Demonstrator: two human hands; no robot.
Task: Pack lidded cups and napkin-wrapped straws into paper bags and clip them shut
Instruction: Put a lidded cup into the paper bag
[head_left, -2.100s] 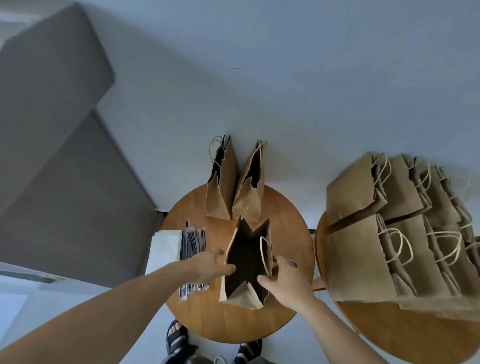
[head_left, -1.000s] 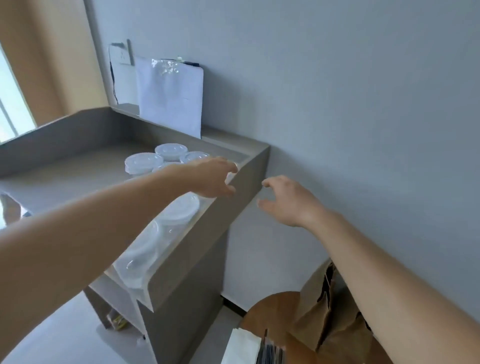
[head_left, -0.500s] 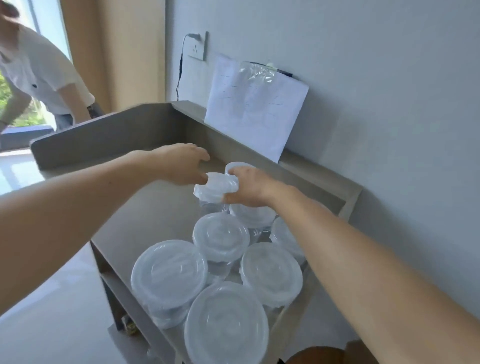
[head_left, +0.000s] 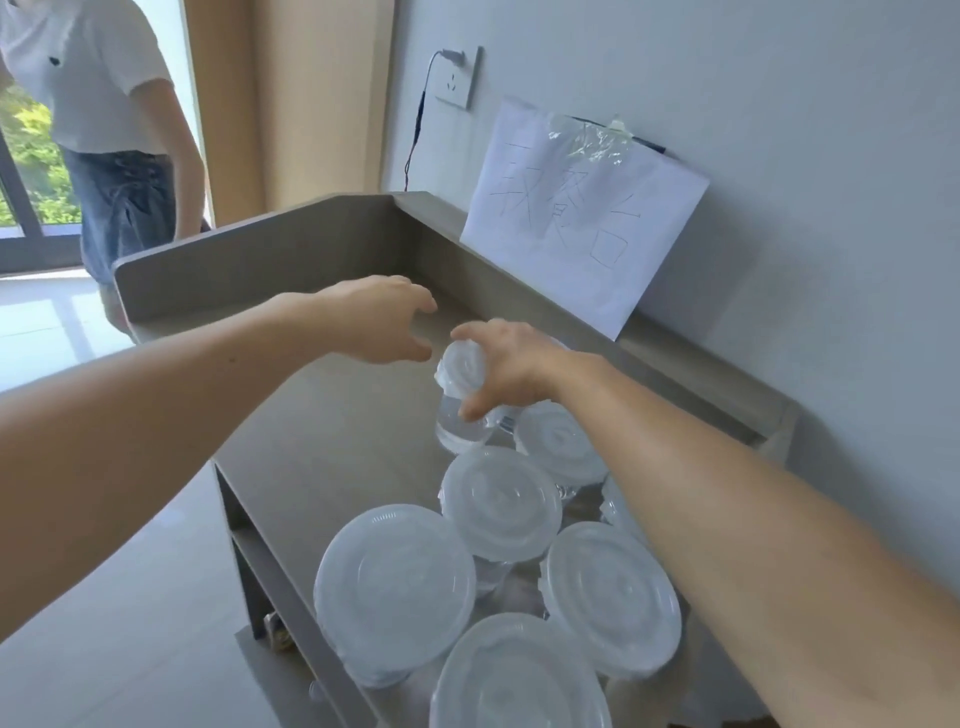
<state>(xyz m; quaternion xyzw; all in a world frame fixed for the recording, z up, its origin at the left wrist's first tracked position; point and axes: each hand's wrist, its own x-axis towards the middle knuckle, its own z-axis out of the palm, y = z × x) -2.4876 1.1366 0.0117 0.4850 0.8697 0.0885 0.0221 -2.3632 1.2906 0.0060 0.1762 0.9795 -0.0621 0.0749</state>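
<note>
Several clear plastic cups with white lids (head_left: 501, 501) stand clustered on a grey counter (head_left: 332, 447). My right hand (head_left: 506, 366) grips the lid of one tilted cup (head_left: 460, 395) at the far end of the cluster, fingers curled over its rim. My left hand (head_left: 379, 319) hovers just left of that cup, fingers loosely spread, holding nothing. No paper bags or straws are in view.
The counter has a raised rim (head_left: 270, 249) at the back and left. A white paper sign (head_left: 582, 213) leans on the wall behind. A wall socket (head_left: 456, 78) with a cable is above. A person (head_left: 109, 124) stands at the far left by a window.
I turned from the round table with bags to the counter. My right hand took hold of a cup lid and tilted the cup; my left hand moved off it slightly.
</note>
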